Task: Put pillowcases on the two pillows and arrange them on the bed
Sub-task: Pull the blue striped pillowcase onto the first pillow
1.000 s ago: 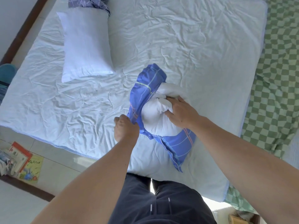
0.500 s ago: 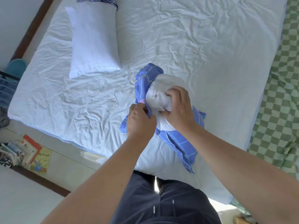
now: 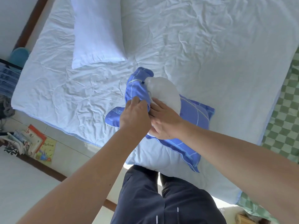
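A: Where's the pillow being cased?
B: White pillow (image 3: pixel 163 92) is seen half-stuffed into the blue plaid pillowcase (image 3: pixel 192 113), on the bed (image 3: pixel 210 46), near edge.
A: Hands?
B: Close together. Pillowcase opening is pinched by left hand (image 3: pixel 135 114); pillow is gripped by right hand (image 3: pixel 163 122).
A: 2nd pillow?
B: Bare white pillow (image 3: pixel 98 33) is laid flat, upper left, well apart.

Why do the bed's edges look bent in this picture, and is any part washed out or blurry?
Head view: the wide-angle lens bows the edges of the white wrinkled bedsheet; daylight washes out the bare white pillow at the top and the floor strip beside the dark trousers; the left hand and right hand at the blue checked pillowcase look slightly soft.
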